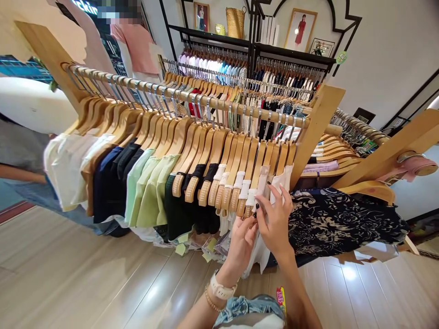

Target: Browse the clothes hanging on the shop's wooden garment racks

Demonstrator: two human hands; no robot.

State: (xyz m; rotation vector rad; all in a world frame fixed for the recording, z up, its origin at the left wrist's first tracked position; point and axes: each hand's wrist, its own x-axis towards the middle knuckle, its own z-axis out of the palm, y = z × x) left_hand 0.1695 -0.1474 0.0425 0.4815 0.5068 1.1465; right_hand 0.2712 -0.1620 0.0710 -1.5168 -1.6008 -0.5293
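My left hand (241,243), with a white wristwatch (222,287) and a gold bracelet, pinches a white garment (260,251) hanging from a wooden hanger (255,176). My right hand (275,220) grips the same white fabric higher up, just below the hanger ends, and its dark-painted fingernails show. Both hands are close together, almost touching. Wooden hangers carrying white, navy, green and black tops (147,196) crowd a metal rail (192,98) to the left of my hands. The hangers' upper parts hide the rail's far side.
A dark floral garment (343,224) lies to the right of my hands. Denim shorts with a pink-yellow tag (248,310) sit below them. Further racks and shelves stand behind, above a wooden floor (103,278). A person's torso (20,146) stands at far left.
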